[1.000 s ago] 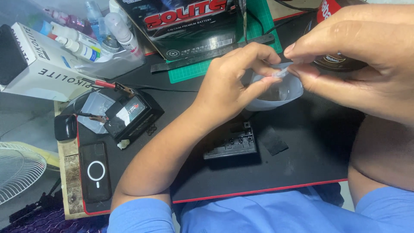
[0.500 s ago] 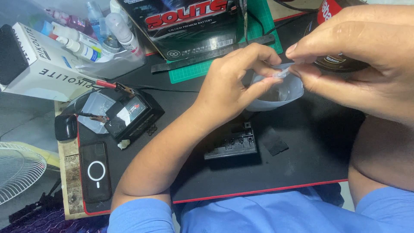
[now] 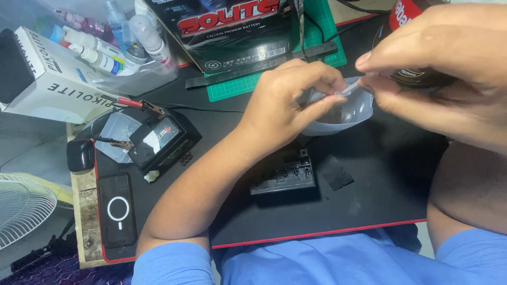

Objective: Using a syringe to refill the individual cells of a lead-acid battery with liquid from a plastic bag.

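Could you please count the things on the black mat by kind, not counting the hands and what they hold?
Phone: 1
Small battery with clip leads: 1
Black cell-cover strip: 1
Black square pad: 1
Clear plastic bowl: 1
Metal ruler: 1
Total: 6

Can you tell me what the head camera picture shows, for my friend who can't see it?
Two hands, the left hand and right hand, pinch a small clear strip over a pale bowl on a black mat. A small battery with clips sits left.
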